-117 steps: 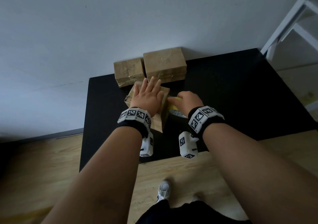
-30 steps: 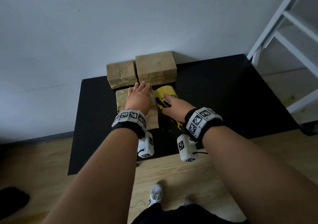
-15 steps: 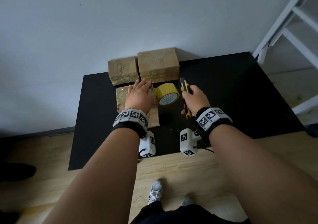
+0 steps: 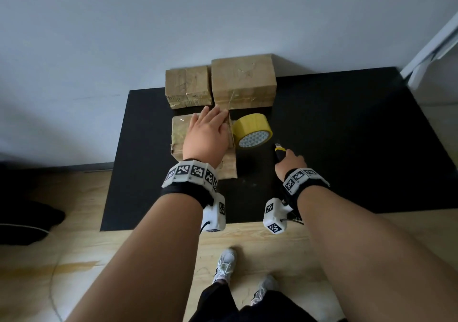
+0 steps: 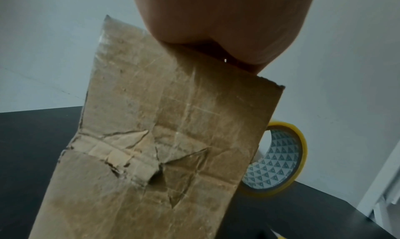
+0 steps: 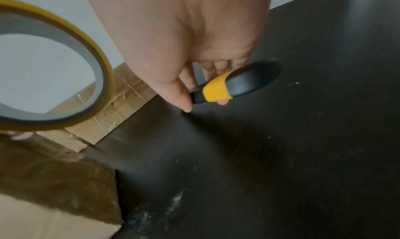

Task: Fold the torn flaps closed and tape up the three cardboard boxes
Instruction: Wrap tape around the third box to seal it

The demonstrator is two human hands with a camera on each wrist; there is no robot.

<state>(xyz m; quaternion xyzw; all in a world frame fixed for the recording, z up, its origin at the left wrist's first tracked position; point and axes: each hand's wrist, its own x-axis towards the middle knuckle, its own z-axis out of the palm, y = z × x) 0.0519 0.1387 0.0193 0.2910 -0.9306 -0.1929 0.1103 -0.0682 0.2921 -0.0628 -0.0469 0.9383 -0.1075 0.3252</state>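
Observation:
Three brown cardboard boxes sit on a black table [image 4: 347,128]. Two boxes stand against the wall: a small one [image 4: 188,89] and a larger one [image 4: 243,79]. The nearest box [image 4: 179,133] lies under my left hand [image 4: 208,133], which presses flat on its top with straight fingers; its creased side [image 5: 162,140] fills the left wrist view. A yellow tape roll [image 4: 252,133] stands on edge just right of that box, also seen as tape roll [image 6: 54,71]. My right hand [image 4: 288,162] grips a black and yellow utility knife [image 6: 229,86] low over the table, right of the roll.
A white wall rises behind the boxes. White metal frame bars [image 4: 433,46] stand at the right end of the table. Wooden floor [image 4: 74,259] and my shoes [image 4: 225,267] lie below the near table edge. A dark object [image 4: 24,222] lies on the floor at left.
My right hand took up the knife from beside the roll, then drew it back toward me and down near the table. The left hand has stayed flat on the nearest box.

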